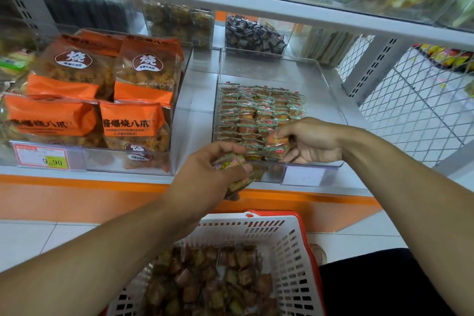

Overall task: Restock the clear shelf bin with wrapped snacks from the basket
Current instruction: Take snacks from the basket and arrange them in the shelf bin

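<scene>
The clear shelf bin (325, 79) sits on the middle shelf, with neat rows of small wrapped snacks (256, 108) in its front half. My right hand (310, 140) is inside the bin's front edge and pinches one orange wrapped snack (275, 145) above the rows. My left hand (213, 169) hovers just in front of the bin and grips a bunch of wrapped snacks (234, 174). Below, the white basket (289, 244) with a red rim holds several loose wrapped snacks (205, 282).
Left of the bin stands another clear bin with large orange snack bags (102, 100) and a 9.90 price tag (42, 158). Further bins of dark sweets (252, 34) stand at the back. A shelf board (256, 5) runs overhead. A white wire mesh panel (415, 110) closes the right side.
</scene>
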